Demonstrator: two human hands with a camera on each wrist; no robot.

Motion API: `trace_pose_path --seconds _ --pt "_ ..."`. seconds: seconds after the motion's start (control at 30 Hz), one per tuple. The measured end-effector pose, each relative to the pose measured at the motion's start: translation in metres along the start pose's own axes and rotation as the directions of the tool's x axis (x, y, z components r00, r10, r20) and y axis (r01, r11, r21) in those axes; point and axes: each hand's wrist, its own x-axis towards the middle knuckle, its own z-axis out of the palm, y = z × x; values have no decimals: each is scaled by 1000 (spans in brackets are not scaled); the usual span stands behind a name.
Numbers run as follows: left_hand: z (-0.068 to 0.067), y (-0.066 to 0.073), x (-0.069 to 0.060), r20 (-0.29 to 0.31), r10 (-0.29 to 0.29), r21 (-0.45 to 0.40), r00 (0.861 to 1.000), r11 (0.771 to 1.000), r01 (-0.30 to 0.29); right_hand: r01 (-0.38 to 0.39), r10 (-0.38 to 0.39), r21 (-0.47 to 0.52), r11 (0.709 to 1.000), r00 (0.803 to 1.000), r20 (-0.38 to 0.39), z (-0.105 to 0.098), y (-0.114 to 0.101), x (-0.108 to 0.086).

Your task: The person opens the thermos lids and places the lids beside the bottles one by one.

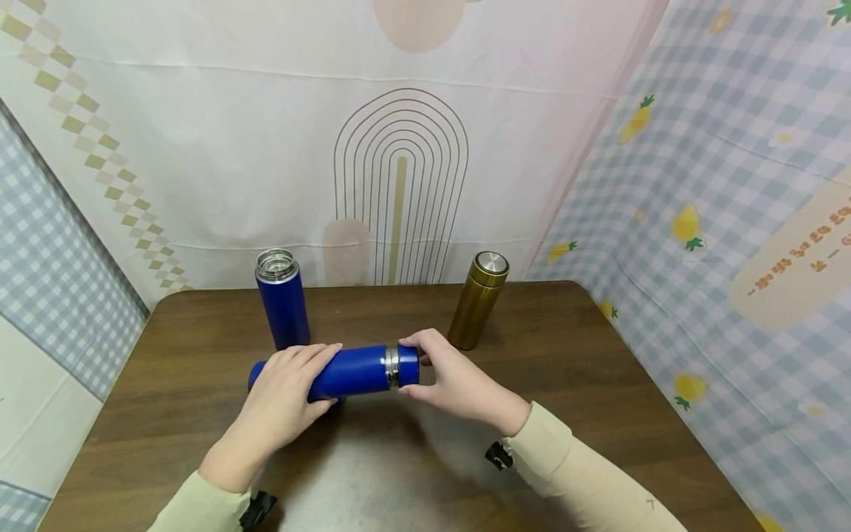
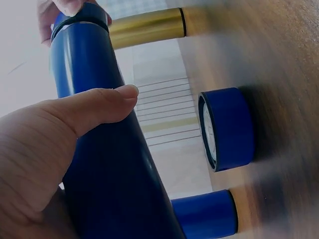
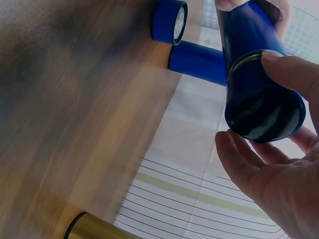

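A blue thermos (image 1: 359, 372) is held on its side above the table, a silver band near its right end. My left hand (image 1: 286, 391) grips its body from above, the thumb lying across it in the left wrist view. My right hand (image 1: 459, 380) pinches the blue lid (image 1: 408, 366) at that right end, thumb on one side and fingers on the other. Below the held thermos, a loose blue lid (image 2: 232, 127) sits on the table, mostly hidden in the head view. Behind my left hand stands a second blue thermos (image 1: 286, 314), its mouth uncovered.
A gold thermos (image 1: 477, 303) with a silver-topped lid stands upright at the back right, just beyond my right hand. The brown wooden table (image 1: 598, 428) ends at a patterned cloth (image 1: 266, 148) hung behind it, with checked cloth (image 1: 665, 185) along the right.
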Motion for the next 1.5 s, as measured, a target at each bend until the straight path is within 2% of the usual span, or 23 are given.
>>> trace_pose_path --seconds 0.2,0.37,0.53,0.7,0.8,1.0,1.2,1.3,1.5 --pt "0 -4 -3 -9 -45 -26 999 999 45 -25 23 -28 999 997 -70 -1 5 1" --pt "1 -6 -3 -18 -79 -42 997 996 78 -47 45 -18 999 994 -96 -3 9 2" --pt "1 -7 1 -42 -160 -108 986 982 155 -85 85 0 996 992 -91 -5 14 2" --pt "-2 -7 17 -87 -231 -236 969 950 206 -95 96 15 995 989 -112 -5 18 3" --pt "-4 -5 30 -84 -269 -302 959 924 232 -90 94 32 995 985 -144 -3 22 4" --pt "0 -7 53 -37 -337 -382 941 875 298 -101 116 89 991 976 -183 0 30 7" --pt "9 -13 64 38 -399 -418 916 827 377 -171 201 173 970 964 -173 6 38 11" --pt "15 -14 69 57 -415 -428 908 812 398 -195 226 175 965 958 -176 12 44 14" --pt "25 -16 79 19 -425 -448 905 806 388 -235 259 153 960 952 -163 25 56 21"
